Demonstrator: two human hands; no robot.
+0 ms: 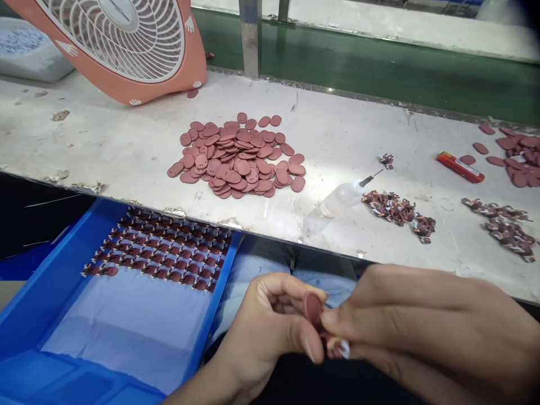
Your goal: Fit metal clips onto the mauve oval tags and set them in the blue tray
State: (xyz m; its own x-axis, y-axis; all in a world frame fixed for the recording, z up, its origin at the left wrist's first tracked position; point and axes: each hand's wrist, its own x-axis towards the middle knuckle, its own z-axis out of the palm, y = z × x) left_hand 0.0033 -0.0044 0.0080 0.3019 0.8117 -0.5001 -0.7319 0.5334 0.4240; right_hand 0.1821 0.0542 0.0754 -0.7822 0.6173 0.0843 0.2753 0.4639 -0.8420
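Note:
My left hand is closed in a pinch on a brown oval plastic piece. Pressed close to it, my right hand has its fingers together around a small brown-and-white figure part, held against the underside of the oval. My fingers hide where the two pieces meet. On the bench ahead lies a heap of brown oval pieces. A clear needle-tip bottle rests on its side, its tip near a cluster of small figure parts.
Below left, a blue tray holds rows of assembled pieces on a pale sheet. An orange fan stands on the white bench. Farther right are a red lighter-like object, more ovals and figure parts.

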